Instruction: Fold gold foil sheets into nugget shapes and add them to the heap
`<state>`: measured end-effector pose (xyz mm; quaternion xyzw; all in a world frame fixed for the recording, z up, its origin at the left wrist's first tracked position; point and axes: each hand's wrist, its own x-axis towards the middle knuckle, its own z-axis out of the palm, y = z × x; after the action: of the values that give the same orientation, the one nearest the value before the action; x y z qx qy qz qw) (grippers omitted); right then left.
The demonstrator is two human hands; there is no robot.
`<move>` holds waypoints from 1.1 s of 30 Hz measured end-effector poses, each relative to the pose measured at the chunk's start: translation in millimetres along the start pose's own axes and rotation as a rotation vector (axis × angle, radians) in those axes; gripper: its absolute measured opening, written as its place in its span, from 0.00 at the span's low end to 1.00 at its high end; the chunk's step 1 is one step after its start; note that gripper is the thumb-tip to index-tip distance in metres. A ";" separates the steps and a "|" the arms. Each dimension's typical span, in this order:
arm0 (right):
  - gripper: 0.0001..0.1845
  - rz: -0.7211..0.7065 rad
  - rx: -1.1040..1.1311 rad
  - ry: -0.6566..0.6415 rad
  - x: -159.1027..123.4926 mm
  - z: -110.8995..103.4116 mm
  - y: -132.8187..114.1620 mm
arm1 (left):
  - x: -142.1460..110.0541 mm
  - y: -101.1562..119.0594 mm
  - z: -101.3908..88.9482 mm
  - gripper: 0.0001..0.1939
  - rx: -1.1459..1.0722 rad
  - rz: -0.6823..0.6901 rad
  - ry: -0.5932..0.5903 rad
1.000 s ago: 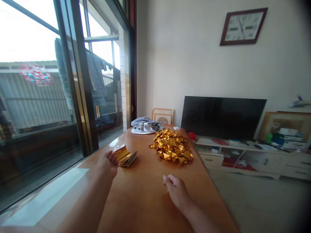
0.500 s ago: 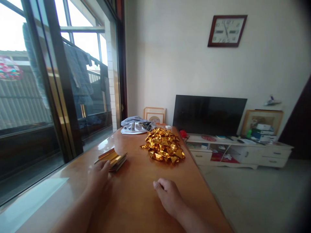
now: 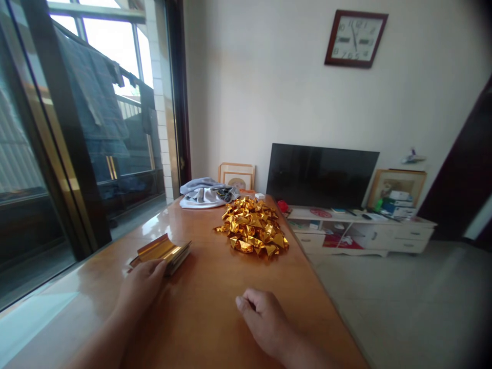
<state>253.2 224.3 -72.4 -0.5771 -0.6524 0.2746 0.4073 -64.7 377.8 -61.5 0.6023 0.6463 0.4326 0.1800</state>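
Observation:
On the wooden table, a stack of gold foil paper (image 3: 163, 249) lies to the left, its top sheets curling up. My left hand (image 3: 145, 277) is at the near edge of this stack, fingers bent and pressed together on the paper; the fingertips are partly hidden. Closer to me on the right, my right hand (image 3: 265, 318) rests over the table in a loose fist, thumb against the curled forefinger, with nothing visible in it. Beyond it sits a heap of folded gold foil pieces (image 3: 253, 228), apart from both hands.
Grey and white cloth (image 3: 205, 195) lies at the table's far end, near a small white box (image 3: 260, 196). A television (image 3: 321, 177) stands on a low white cabinet (image 3: 384, 238) to the right. Glass sliding doors (image 3: 69, 128) run along the left. The table's right edge (image 3: 323, 289) drops to the floor.
The view has turned a little to the right. My left hand has slid further over the near edge of the foil stack; my right hand keeps its loose fist.

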 end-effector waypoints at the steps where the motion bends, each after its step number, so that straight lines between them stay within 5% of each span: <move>1: 0.21 0.000 0.000 -0.003 0.0 -0.3 -0.2 | 0.4 -1.5 0.4 0.12 0.012 -0.006 0.005; 15: 0.20 0.019 -0.077 -0.044 -2.4 -5.7 -10.0 | 0.9 0.9 -0.6 0.22 0.354 0.020 -0.084; 33: 0.22 -0.015 -0.093 -0.064 -2.1 -5.1 -3.0 | -4.4 -5.9 2.9 0.20 0.037 -0.145 0.058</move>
<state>256.0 221.2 -67.7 -0.5814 -0.6816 0.2592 0.3609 -65.3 375.3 -69.0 0.5443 0.7011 0.4235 0.1810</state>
